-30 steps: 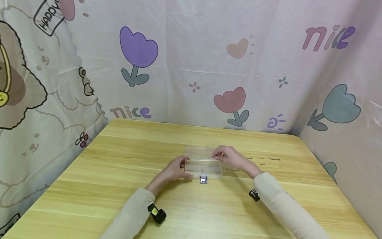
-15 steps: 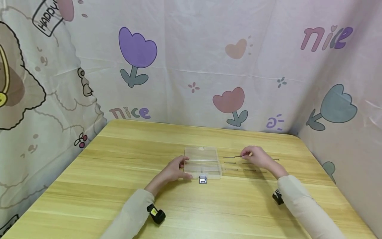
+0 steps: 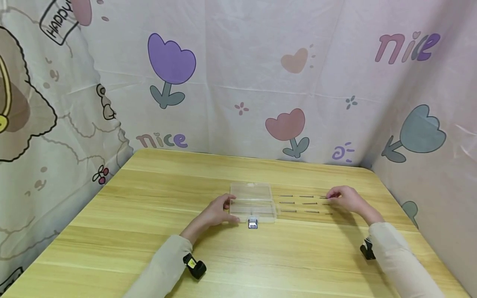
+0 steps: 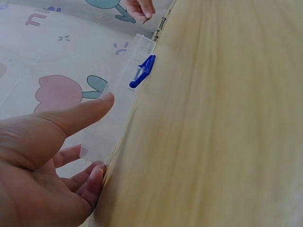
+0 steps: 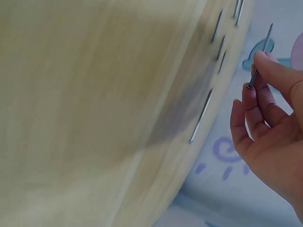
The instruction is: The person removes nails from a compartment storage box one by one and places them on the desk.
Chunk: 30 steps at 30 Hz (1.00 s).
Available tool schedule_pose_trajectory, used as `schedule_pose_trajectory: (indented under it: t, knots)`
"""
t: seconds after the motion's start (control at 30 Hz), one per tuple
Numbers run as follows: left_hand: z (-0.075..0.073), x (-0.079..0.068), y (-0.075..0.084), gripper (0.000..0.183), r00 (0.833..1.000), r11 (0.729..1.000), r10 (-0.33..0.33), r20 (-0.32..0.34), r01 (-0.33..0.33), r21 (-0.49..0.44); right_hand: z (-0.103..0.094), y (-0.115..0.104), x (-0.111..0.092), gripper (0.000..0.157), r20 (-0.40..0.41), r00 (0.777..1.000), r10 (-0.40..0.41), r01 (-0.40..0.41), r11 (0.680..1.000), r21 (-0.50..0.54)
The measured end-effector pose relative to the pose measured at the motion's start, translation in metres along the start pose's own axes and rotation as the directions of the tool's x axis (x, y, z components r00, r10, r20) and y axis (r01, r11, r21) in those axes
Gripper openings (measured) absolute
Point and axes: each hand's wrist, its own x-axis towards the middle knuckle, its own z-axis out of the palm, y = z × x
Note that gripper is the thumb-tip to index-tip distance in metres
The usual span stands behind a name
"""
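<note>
My left hand grips the left end of a clear plastic box, thumb at the front corner and fingers toward the back. The box's lid is folded back, and dividers show inside. A blue latch sticks out at its front. To the right, my right hand pinches a thin metal nail between thumb and forefinger. In the right wrist view the nail's head is low by the fingers and its point is up. Several more nails lie in rows on the table between the box and this hand.
The wooden table carries everything. A printed cloth hangs behind it and along both sides. In the right wrist view, a longer nail lies near the table edge.
My right hand has moved right from over the box, past the rows of nails, with a nail between its fingers. The left hand stays at the box.
</note>
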Motion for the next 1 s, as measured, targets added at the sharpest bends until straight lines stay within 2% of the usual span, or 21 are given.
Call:
schedule_pose_trajectory:
  t: [0.17,0.5,0.77,1.0]
  knots:
    - [0.0,0.0,0.0,0.074,1.0,1.0,0.001,-0.002,-0.001,-0.002,-0.005,0.017,-0.007,0.004,0.001,0.999,0.033,-0.033,0.999,-0.018]
    - [-0.001,0.001,-0.001,0.074,1.0,1.0,0.003,0.004,-0.003,-0.002,-0.012,0.036,-0.018,0.005,0.007,0.997,0.075,-0.075,0.996,-0.052]
    - [0.0,0.001,-0.001,0.074,1.0,1.0,0.0,0.006,0.0,-0.002,-0.014,0.048,-0.025,0.005,0.039,0.995,0.093,-0.091,0.995,-0.039]
    - [0.0,0.0,-0.001,0.075,1.0,1.0,-0.005,0.008,0.005,0.0,-0.013,0.054,-0.027,0.005,0.026,0.992,0.127,-0.126,0.992,-0.025]
